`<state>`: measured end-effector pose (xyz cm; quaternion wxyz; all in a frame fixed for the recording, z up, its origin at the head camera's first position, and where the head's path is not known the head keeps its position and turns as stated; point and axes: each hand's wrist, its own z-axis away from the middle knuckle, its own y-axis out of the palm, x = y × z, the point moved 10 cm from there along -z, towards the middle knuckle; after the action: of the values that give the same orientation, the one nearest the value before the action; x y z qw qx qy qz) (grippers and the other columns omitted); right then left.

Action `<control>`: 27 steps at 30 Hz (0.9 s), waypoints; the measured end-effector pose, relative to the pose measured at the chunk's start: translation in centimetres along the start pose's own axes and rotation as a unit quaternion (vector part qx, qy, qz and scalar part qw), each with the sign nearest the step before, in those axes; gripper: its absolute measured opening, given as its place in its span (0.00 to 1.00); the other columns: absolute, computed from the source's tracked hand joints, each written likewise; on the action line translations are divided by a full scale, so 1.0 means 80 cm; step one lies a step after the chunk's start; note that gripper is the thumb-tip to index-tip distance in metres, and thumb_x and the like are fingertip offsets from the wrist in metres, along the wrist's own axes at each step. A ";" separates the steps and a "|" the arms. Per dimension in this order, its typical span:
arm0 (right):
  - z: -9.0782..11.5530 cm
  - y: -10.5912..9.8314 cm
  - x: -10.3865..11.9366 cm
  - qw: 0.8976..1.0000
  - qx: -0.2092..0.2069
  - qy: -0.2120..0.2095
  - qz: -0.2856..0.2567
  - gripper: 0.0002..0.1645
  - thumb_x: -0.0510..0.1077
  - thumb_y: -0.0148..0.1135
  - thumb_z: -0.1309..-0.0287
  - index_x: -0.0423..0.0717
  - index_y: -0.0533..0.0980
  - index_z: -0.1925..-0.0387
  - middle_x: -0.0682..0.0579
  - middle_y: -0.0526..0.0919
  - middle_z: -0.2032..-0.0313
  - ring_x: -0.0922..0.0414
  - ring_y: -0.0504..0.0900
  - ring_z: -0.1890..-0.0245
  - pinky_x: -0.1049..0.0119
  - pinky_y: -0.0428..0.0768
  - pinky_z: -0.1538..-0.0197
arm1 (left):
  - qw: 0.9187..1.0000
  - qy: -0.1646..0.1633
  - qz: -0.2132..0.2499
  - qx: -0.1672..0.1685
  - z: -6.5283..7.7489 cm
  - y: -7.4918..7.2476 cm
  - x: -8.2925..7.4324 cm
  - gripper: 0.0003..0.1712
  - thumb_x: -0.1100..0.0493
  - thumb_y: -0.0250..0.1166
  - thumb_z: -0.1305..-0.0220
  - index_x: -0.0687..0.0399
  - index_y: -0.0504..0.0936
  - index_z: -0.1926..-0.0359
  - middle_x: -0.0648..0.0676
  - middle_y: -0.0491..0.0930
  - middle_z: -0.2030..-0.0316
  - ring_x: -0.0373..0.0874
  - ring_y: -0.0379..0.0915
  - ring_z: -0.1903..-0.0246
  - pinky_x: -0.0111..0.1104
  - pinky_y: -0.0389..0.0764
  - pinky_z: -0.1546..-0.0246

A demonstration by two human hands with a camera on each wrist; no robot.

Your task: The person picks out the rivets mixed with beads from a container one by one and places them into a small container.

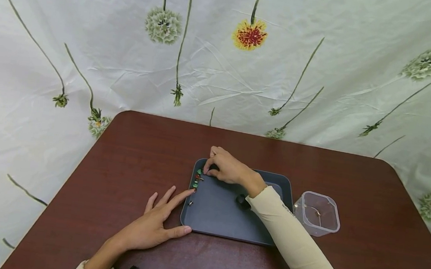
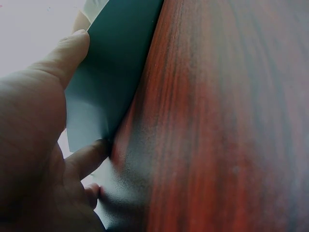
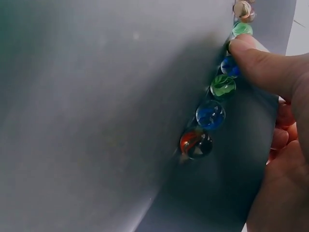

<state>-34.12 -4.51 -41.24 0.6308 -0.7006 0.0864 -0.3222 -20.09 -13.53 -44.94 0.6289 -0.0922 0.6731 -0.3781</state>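
On the dark grey tray [image 1: 223,215], glass marbles [image 1: 196,183] form a row along the left side, and a lone marble [image 1: 190,202] sits closer to the front. My right hand [image 1: 228,167] bends over the far left corner, its thumb and forefinger curled together at the row. In the right wrist view the thumb [image 3: 258,60] covers part of a small dark marble, between a green marble [image 3: 242,29] and a blue marble [image 3: 230,66]. My left hand [image 1: 152,228] spreads with straight fingers at the tray's front left, forefinger at the left rim and thumb by the front edge.
A clear plastic box [image 1: 323,230] with a few small things inside stands just right of the tray. Both are on a reddish-brown wooden table [image 1: 152,145]. Behind it hangs a white cloth [image 1: 206,64] printed with flowers.
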 end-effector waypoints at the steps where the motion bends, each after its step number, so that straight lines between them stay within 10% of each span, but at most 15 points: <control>1: 0.000 0.000 0.000 1.000 0.000 0.001 0.000 0.07 0.43 0.63 0.41 0.54 0.85 0.63 0.55 0.66 0.70 0.59 0.58 0.69 0.68 0.58 0.63 | 1.000 0.000 0.001 0.000 0.000 0.000 0.000 0.45 0.37 0.62 0.43 0.25 0.48 0.28 0.42 0.53 0.29 0.52 0.32 0.26 0.59 0.24 0.36; 27: 0.023 -0.016 -0.006 0.999 -0.029 0.024 0.007 0.07 0.47 0.62 0.41 0.56 0.84 0.63 0.57 0.68 0.69 0.61 0.62 0.68 0.68 0.64 0.62 | 1.000 0.001 -0.007 -0.005 0.000 0.000 0.001 0.46 0.36 0.62 0.43 0.24 0.48 0.29 0.43 0.53 0.29 0.52 0.32 0.26 0.60 0.24 0.37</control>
<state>-33.80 -2.50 -40.19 0.6102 -0.7100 0.1155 -0.3320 -20.10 -13.61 -45.03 0.6249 -0.0997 0.6748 -0.3797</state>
